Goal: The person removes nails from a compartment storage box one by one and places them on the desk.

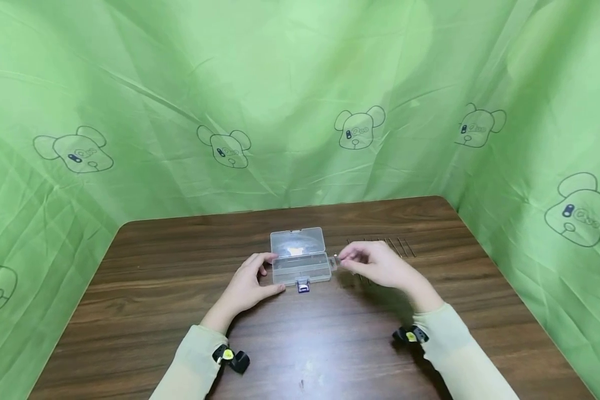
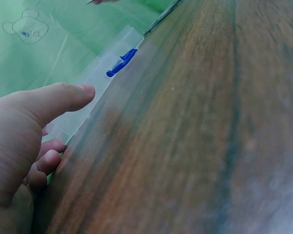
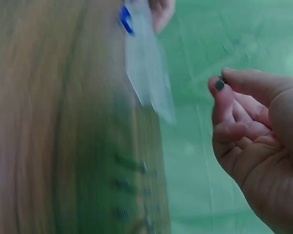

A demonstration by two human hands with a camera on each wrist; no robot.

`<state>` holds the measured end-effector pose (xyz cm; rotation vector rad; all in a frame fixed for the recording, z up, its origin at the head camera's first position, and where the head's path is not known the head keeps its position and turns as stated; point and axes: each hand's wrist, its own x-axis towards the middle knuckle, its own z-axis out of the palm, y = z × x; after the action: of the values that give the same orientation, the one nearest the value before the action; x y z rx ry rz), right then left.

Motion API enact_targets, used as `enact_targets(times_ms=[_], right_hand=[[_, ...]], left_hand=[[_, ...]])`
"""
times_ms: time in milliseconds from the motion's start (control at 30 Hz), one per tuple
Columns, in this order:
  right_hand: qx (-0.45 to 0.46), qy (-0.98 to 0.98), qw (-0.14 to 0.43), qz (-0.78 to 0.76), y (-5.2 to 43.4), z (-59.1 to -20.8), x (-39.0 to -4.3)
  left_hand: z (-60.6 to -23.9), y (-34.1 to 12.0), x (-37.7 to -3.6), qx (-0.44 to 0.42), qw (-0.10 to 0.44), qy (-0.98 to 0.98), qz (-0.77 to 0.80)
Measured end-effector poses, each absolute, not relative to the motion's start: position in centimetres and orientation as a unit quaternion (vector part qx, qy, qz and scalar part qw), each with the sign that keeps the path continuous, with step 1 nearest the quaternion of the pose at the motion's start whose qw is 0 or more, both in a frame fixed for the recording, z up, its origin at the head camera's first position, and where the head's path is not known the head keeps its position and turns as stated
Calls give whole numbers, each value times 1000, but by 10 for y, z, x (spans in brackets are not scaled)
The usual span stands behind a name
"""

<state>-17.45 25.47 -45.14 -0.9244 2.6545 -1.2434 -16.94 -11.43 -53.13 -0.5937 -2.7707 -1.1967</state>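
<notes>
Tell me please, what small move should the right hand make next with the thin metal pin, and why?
Probably carry the thin metal pin a little leftward over the open clear plastic box and release it. The right hand pinches it just beside the box's right end, the lid stands open, and the left hand steadies the box's left end on the brown wooden table.

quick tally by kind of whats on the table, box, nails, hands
clear plastic box, lid open, blue latch: 1
hands: 2, left hand on the box, right hand pinching one nail
nails in a row on the table: several, too thin to count
total: 3 plus the nails
</notes>
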Motion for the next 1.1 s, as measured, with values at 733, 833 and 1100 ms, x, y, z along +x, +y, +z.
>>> enact_targets(times_ms=[733,833,1100], right_hand=[[-74,918,50,-387,374,-483,-172],[-75,911,70,-400,378,-487,-173],[-84,897,100,-423,375,-490,-177]], left_hand=[[-534,-114,-171,-196,34,-899,-390],[-534,-113,-171,-197,34,-899,-390],[-532,-115,-170,-192,37,-900,-390]])
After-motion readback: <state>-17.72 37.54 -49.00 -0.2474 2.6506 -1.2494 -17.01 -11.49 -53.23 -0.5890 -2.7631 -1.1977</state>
